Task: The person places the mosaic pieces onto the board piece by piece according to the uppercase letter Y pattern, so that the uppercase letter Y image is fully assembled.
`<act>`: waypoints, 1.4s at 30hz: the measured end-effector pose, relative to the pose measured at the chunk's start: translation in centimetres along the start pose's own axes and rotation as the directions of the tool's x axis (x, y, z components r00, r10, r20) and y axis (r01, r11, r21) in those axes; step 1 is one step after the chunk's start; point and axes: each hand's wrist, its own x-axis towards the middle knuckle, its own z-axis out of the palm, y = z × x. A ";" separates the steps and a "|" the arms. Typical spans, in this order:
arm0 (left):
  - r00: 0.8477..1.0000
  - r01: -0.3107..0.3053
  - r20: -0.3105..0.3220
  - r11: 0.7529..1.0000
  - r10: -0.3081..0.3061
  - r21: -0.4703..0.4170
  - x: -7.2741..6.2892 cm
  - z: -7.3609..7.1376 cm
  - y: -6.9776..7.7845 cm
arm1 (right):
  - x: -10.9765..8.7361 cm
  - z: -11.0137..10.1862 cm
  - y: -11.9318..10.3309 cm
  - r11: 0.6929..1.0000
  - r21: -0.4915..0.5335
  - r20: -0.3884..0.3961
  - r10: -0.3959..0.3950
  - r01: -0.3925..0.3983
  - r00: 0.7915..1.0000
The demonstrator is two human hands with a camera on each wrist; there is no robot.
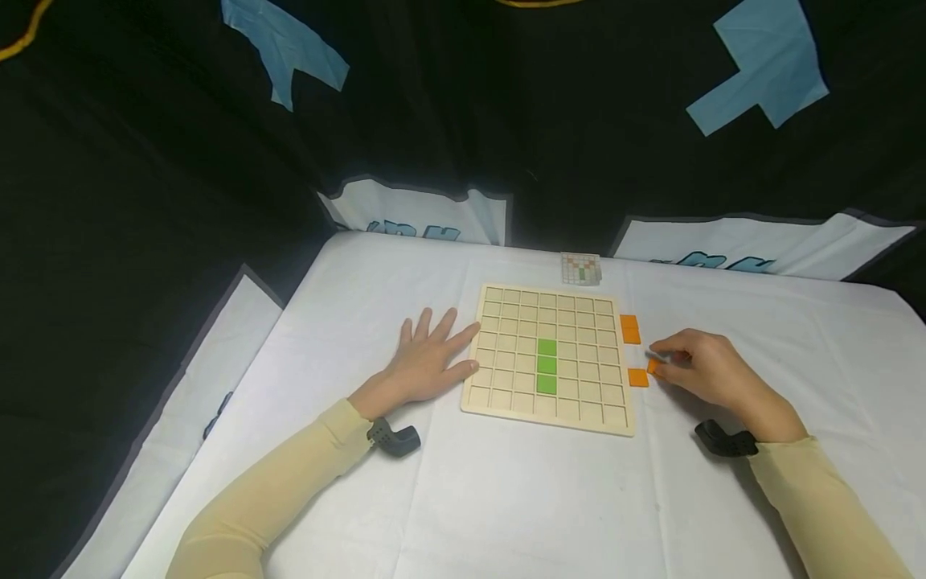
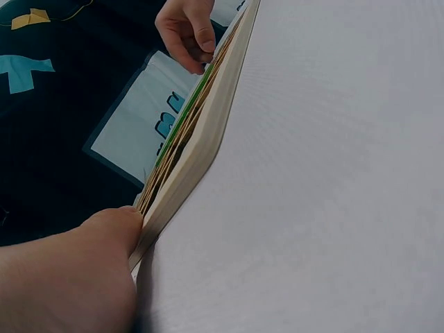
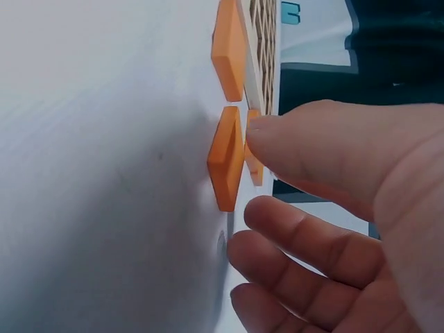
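A wooden grid board (image 1: pixel 506 382) lies on the white table, with a column of three green tiles (image 1: pixel 546 365) in its squares. My left hand (image 1: pixel 423 362) rests flat with spread fingers at the board's left edge, thumb and index finger touching the rim. To the right of the board, my right hand (image 1: pixel 705 370) is low over the table, thumb and bent fingers apart. Close to its thumb lies a loose orange tile (image 3: pixel 225 163), not visibly pinched. Another orange tile (image 1: pixel 638 378) sits beside that one, and two more orange tiles (image 1: pixel 630 329) lie together farther back.
Behind the board, a small card (image 1: pixel 581 269) with a printed grid pattern lies on the white tablecloth (image 1: pixel 506 498). Black cloth (image 1: pixel 463 104) with blue tape patches (image 1: pixel 774 60) hangs at the table's far side. Each wrist wears a dark camera mount (image 1: pixel 394 438).
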 end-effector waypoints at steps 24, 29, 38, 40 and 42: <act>1.000 0.001 -0.006 1.000 -0.001 0.004 0.1 0.0 -0.3 | 0.3 0.4 0.2 1.000 -0.013 0.003 -0.018 0.018 1.000; 1.000 0.001 -0.011 1.000 -0.001 0.003 0.1 0.1 -0.3 | 0.3 0.5 0.1 1.000 -0.011 0.007 -0.012 0.012 1.000; 1.000 -0.006 -0.011 1.000 0.006 0.000 0.0 0.0 -0.1 | 0.2 0.8 -0.1 0.999 -0.019 -0.001 -0.029 0.029 1.000; 1.000 -0.007 -0.011 1.000 0.007 -0.003 0.0 0.0 -0.1 | 0.2 0.9 -0.1 0.999 -0.020 0.001 -0.027 0.027 1.000; 1.000 -0.006 -0.010 1.000 0.006 -0.005 -0.1 0.0 -0.1 | 0.2 1.0 -0.1 1.000 -0.020 0.003 -0.023 0.023 1.000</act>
